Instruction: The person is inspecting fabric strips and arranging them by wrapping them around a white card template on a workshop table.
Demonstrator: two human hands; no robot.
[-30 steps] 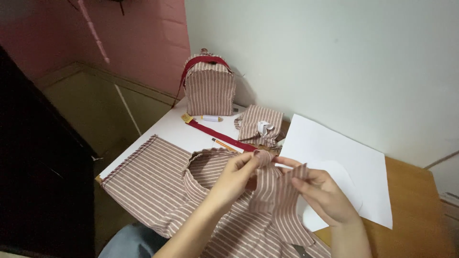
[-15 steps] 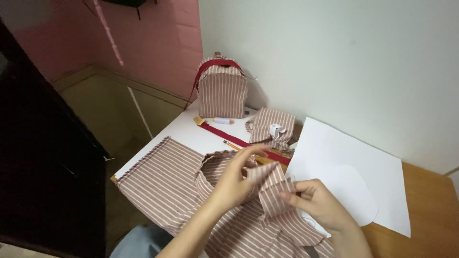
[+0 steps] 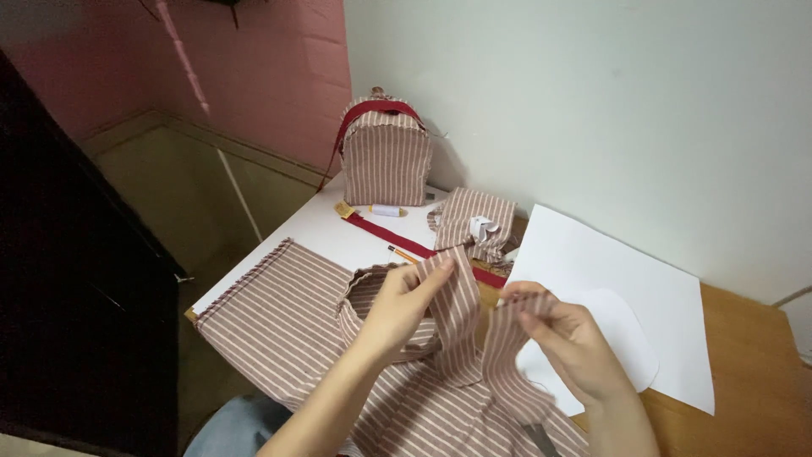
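my left hand (image 3: pixel 406 305) and right hand (image 3: pixel 558 334) now pinch the striped fabric strip (image 3: pixel 461 313) higher and further apart than before, above the table (image 3: pixel 744 372), so it stretches.

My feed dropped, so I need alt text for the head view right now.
Two bare hands, left hand and right hand, pinch a striped fabric strip above striped cloth on a white table. Behind stand a small striped backpack, a red zipper tape and white paper.
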